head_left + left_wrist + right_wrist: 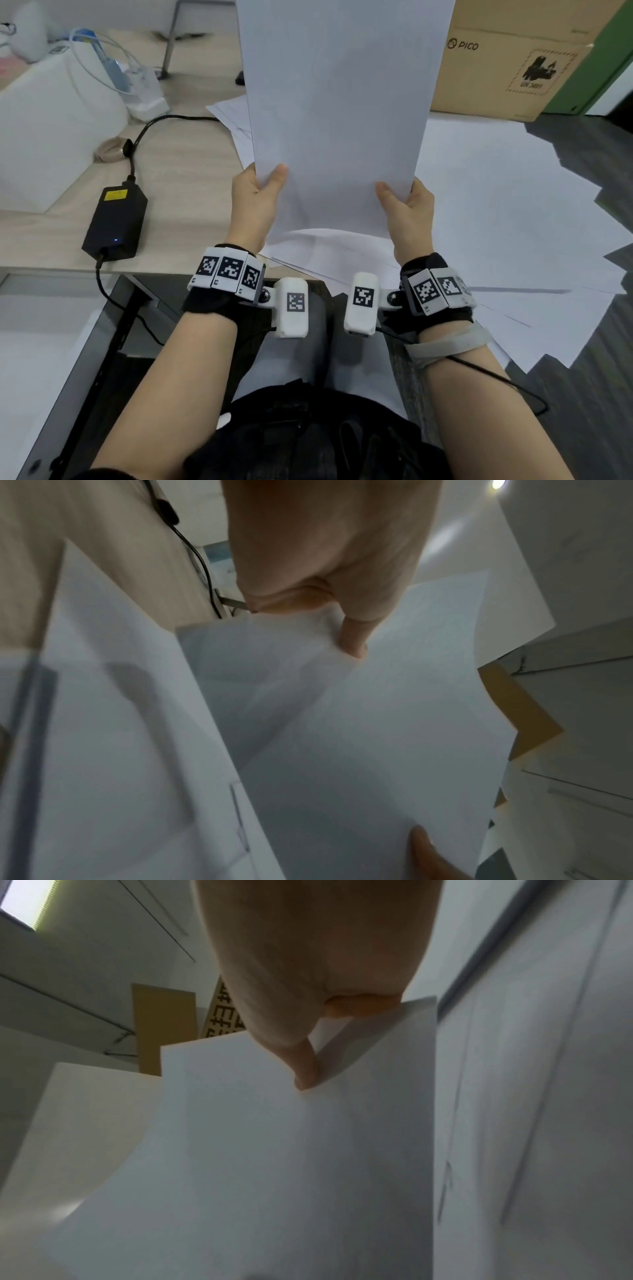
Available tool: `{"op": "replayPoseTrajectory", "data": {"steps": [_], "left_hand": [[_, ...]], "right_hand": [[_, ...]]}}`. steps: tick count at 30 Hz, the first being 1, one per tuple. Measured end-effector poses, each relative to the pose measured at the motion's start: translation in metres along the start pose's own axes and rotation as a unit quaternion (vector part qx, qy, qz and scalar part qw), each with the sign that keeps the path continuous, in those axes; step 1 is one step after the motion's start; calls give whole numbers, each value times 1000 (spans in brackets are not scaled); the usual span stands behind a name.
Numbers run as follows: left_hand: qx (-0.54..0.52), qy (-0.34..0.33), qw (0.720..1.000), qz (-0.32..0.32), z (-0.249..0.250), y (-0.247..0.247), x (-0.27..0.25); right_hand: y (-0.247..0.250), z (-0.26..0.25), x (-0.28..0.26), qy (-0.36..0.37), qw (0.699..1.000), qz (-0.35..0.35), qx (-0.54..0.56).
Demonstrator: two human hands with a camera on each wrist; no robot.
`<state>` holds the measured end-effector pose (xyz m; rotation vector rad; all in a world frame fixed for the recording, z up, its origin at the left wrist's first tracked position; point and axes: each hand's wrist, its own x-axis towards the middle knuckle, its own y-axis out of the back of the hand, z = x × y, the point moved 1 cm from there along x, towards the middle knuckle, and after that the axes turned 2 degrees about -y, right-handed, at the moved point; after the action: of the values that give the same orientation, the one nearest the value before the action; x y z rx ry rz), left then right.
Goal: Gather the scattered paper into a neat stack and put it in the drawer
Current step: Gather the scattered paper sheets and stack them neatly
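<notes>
Nearest to the person, an open drawer (51, 342) hangs out below the desk edge on the left side, by the left forearm. Just above the wrist cameras, the left hand (253, 205) and the right hand (407, 212) each pinch a lower side of a held sheaf of paper (339, 113), thumbs pressed flat on the near face and the other fingers hidden behind it. The left wrist view shows a thumb (354, 637) laid on the sheet; the right wrist view shows the same on the other side.

The sheaf stands nearly upright, its long axis running up and away from the hands, its bottom edge just above the loose sheets (496, 212) that lie fanned over the desk (191, 164), mostly out to the right and partly under the sheaf. So the right hand is the nearer one to most of what is left to gather, while the drawer lies down and to the left, nearer the left hand. The next move looks like tapping the bottom edge square or reaching right for more.

Further left sits a black power brick (116, 219) with a yellow label too small to read. At the back stands a cardboard box (507, 61) printed "PICO", with a warning mark that seems to read "UN 3481".
</notes>
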<state>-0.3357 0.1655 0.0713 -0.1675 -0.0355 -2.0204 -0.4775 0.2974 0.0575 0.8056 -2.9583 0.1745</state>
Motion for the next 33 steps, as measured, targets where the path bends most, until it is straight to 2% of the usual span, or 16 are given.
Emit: {"op": "replayPoseTrajectory", "data": {"steps": [7,16,19,25,33], "left_hand": [[1,-10,1000,-16,6,-53,-7],[10,84,996,-38,-11,-148,-31],[21,117,991,-67,-20,-171,-38],[50,150,983,-98,-40,-195,-45],[133,114,979,-106,-56,-199,-46]], "right_hand": [[66,-23,3,42,995,78,-51],[167,-8,4,-42,974,185,-125],[192,3,5,-42,968,208,-134],[221,13,6,-38,953,241,-177],[235,29,8,-53,940,249,-226]]}}
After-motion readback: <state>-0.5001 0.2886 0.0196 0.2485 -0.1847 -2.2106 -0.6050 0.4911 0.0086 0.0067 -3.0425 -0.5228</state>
